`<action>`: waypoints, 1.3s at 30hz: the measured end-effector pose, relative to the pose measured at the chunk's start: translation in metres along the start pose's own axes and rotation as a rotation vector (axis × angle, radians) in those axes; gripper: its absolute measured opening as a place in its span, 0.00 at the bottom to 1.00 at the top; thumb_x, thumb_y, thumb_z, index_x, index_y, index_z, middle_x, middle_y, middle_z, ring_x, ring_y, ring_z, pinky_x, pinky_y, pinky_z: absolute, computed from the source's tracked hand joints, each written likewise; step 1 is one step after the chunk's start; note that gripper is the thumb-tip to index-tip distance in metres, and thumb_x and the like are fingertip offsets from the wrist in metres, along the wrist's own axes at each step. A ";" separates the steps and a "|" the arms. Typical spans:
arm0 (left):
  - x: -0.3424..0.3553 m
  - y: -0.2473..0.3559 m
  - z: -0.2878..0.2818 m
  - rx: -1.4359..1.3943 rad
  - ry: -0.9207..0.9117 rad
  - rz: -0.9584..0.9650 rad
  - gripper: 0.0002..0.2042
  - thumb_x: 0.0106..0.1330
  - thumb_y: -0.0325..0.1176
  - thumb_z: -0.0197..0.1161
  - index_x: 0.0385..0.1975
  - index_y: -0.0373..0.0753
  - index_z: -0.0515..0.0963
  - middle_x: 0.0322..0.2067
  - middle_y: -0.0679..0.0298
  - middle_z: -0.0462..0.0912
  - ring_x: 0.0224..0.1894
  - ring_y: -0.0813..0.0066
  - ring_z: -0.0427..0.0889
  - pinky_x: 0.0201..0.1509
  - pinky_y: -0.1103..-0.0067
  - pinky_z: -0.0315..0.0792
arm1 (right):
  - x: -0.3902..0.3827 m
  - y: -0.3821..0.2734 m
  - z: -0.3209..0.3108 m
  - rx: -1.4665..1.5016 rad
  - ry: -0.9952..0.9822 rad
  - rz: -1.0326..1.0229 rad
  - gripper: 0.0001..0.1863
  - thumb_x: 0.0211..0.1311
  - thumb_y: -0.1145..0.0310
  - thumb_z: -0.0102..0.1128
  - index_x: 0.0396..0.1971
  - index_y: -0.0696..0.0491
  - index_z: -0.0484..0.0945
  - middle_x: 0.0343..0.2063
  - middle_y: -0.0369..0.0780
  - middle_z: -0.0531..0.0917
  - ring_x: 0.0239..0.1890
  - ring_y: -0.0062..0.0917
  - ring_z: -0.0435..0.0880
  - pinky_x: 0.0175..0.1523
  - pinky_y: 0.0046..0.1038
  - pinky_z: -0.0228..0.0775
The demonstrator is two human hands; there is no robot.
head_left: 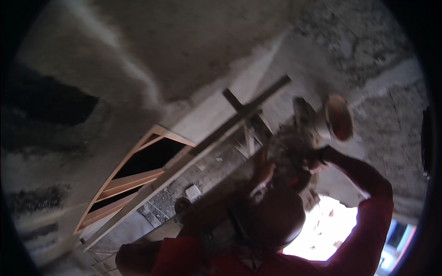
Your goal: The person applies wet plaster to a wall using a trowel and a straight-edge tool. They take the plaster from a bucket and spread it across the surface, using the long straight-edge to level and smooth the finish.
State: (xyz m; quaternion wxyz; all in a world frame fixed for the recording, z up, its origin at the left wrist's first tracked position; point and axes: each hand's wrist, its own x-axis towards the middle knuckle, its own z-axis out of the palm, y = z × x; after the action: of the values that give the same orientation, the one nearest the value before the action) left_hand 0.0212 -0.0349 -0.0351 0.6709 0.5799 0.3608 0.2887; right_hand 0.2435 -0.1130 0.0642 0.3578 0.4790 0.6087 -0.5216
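- Our left hand [263, 172] and right hand [316, 162] are at a dusty object [283, 145]; grip, we cannot tell.
- A loose hold could drop it near the beam [209, 143].

You've got one long beam [214, 139] running slantwise here, and to its left you can count one wooden frame [174, 135] — three slats [131, 181] inside it! Over to the beam's right, you're looking at two bare hands [264, 171], two red sleeves [375, 218], one dark wristband [324, 155], one flared round cup [339, 118] — and, just below the beam, one pale block [193, 192] for your tally.
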 end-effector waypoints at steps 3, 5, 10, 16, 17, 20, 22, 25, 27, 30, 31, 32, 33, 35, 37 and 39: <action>-0.002 -0.009 0.024 0.148 0.032 0.091 0.29 0.49 0.20 0.52 0.58 0.36 0.67 0.38 0.57 0.79 0.35 0.73 0.76 0.38 0.75 0.71 | -0.025 0.008 0.020 0.610 -0.189 0.204 0.18 0.52 0.67 0.62 0.45 0.50 0.75 0.20 0.37 0.76 0.21 0.23 0.77 0.24 0.27 0.71; 0.000 -0.022 0.014 0.241 0.025 0.069 0.31 0.47 0.18 0.51 0.58 0.36 0.68 0.40 0.57 0.78 0.39 0.70 0.76 0.42 0.74 0.71 | -0.013 0.005 0.014 0.731 -0.259 0.236 0.19 0.53 0.67 0.63 0.47 0.49 0.73 0.18 0.35 0.75 0.18 0.20 0.75 0.22 0.25 0.70; 0.007 -0.017 -0.004 -0.029 -0.124 -0.222 0.29 0.50 0.20 0.53 0.58 0.36 0.67 0.43 0.54 0.78 0.44 0.69 0.76 0.49 0.74 0.70 | -0.003 -0.002 0.015 0.671 -0.252 0.043 0.11 0.58 0.59 0.58 0.33 0.51 0.73 0.12 0.34 0.74 0.08 0.16 0.70 0.13 0.21 0.63; -0.002 0.030 -0.031 -0.065 -0.137 -0.160 0.29 0.50 0.22 0.57 0.58 0.40 0.68 0.41 0.55 0.80 0.40 0.69 0.78 0.44 0.74 0.72 | -0.004 -0.020 0.035 1.355 -0.250 -0.068 0.06 0.60 0.66 0.58 0.33 0.51 0.76 0.16 0.34 0.76 0.16 0.19 0.74 0.19 0.22 0.67; -0.002 0.029 -0.028 -0.079 -0.137 -0.129 0.29 0.50 0.22 0.58 0.58 0.42 0.69 0.42 0.56 0.81 0.41 0.68 0.79 0.46 0.73 0.73 | -0.003 -0.023 0.039 1.415 -0.188 -0.116 0.06 0.60 0.65 0.58 0.34 0.51 0.76 0.17 0.35 0.76 0.17 0.19 0.74 0.19 0.23 0.67; -0.001 -0.007 -0.025 -0.145 -0.088 -0.200 0.29 0.50 0.23 0.60 0.58 0.42 0.69 0.42 0.57 0.81 0.40 0.69 0.79 0.44 0.74 0.73 | 0.008 -0.037 0.004 1.426 -0.080 -0.147 0.07 0.61 0.64 0.57 0.36 0.50 0.76 0.18 0.35 0.77 0.18 0.20 0.75 0.22 0.24 0.68; -0.004 0.052 -0.044 -0.200 -0.253 -0.384 0.30 0.51 0.22 0.56 0.59 0.41 0.67 0.45 0.57 0.79 0.42 0.69 0.78 0.45 0.75 0.72 | 0.005 -0.041 0.009 1.457 0.081 -0.065 0.08 0.61 0.64 0.57 0.37 0.50 0.76 0.19 0.35 0.77 0.20 0.20 0.76 0.23 0.25 0.69; 0.007 0.012 -0.035 -0.275 -0.298 -0.258 0.32 0.52 0.23 0.56 0.62 0.38 0.62 0.50 0.54 0.75 0.49 0.69 0.75 0.52 0.75 0.69 | 0.004 -0.052 0.004 1.419 0.277 0.008 0.09 0.62 0.63 0.56 0.39 0.50 0.76 0.20 0.36 0.78 0.21 0.21 0.77 0.25 0.26 0.70; 0.014 -0.062 -0.015 -0.404 -0.260 -0.105 0.32 0.52 0.23 0.56 0.62 0.37 0.62 0.52 0.54 0.74 0.52 0.68 0.74 0.56 0.75 0.67 | 0.007 -0.063 -0.006 1.351 0.379 0.012 0.10 0.62 0.62 0.55 0.40 0.50 0.76 0.21 0.36 0.79 0.22 0.21 0.78 0.26 0.27 0.70; 0.015 -0.041 -0.010 -0.214 -0.245 -0.026 0.33 0.50 0.23 0.56 0.62 0.36 0.62 0.55 0.53 0.72 0.57 0.65 0.70 0.61 0.73 0.63 | -0.005 -0.065 0.026 1.333 0.589 0.073 0.11 0.63 0.61 0.54 0.42 0.49 0.76 0.23 0.36 0.80 0.24 0.21 0.79 0.28 0.28 0.71; 0.010 -0.004 -0.014 -0.206 -0.285 -0.135 0.32 0.52 0.21 0.55 0.62 0.37 0.63 0.54 0.53 0.72 0.57 0.65 0.70 0.61 0.73 0.62 | -0.010 -0.068 0.048 1.337 0.658 0.114 0.12 0.63 0.61 0.54 0.42 0.49 0.76 0.23 0.36 0.80 0.25 0.22 0.79 0.29 0.29 0.72; 0.010 0.037 -0.031 -0.191 -0.313 -0.251 0.31 0.53 0.19 0.53 0.62 0.37 0.64 0.54 0.52 0.73 0.57 0.65 0.70 0.61 0.74 0.62 | -0.012 -0.075 0.061 1.311 0.710 0.145 0.12 0.63 0.61 0.54 0.43 0.49 0.76 0.24 0.37 0.81 0.25 0.22 0.79 0.30 0.29 0.72; 0.010 0.048 -0.036 -0.143 -0.295 -0.379 0.30 0.54 0.21 0.56 0.61 0.35 0.63 0.53 0.53 0.73 0.57 0.65 0.70 0.62 0.74 0.61 | -0.014 -0.080 0.072 1.284 0.756 0.171 0.13 0.63 0.60 0.54 0.44 0.49 0.76 0.24 0.37 0.81 0.26 0.22 0.80 0.30 0.29 0.72; 0.007 0.042 -0.040 -0.145 -0.211 -0.397 0.31 0.47 0.19 0.53 0.58 0.32 0.66 0.48 0.53 0.76 0.52 0.66 0.72 0.58 0.73 0.65 | -0.020 -0.087 0.068 1.162 0.815 0.227 0.14 0.64 0.60 0.53 0.45 0.49 0.76 0.25 0.37 0.82 0.27 0.22 0.80 0.32 0.30 0.73; 0.017 0.034 -0.060 -0.192 -0.169 -0.328 0.30 0.46 0.19 0.52 0.56 0.31 0.67 0.45 0.55 0.77 0.48 0.68 0.74 0.54 0.75 0.67 | -0.031 -0.098 0.050 0.947 0.800 0.316 0.15 0.64 0.59 0.53 0.46 0.49 0.76 0.26 0.37 0.82 0.28 0.23 0.81 0.33 0.31 0.73; 0.021 0.026 -0.054 -0.229 -0.198 -0.291 0.29 0.44 0.19 0.50 0.54 0.31 0.68 0.42 0.56 0.78 0.44 0.70 0.75 0.50 0.77 0.69 | -0.052 -0.107 0.023 0.500 0.669 0.450 0.20 0.60 0.61 0.51 0.53 0.47 0.71 0.40 0.41 0.80 0.33 0.32 0.82 0.37 0.34 0.75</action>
State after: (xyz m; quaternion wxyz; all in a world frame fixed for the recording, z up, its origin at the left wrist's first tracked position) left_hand -0.0102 0.0166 -0.0159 0.7992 0.4671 0.3379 0.1698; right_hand 0.1547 -0.1462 0.1389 0.1196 0.8121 0.4275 -0.3787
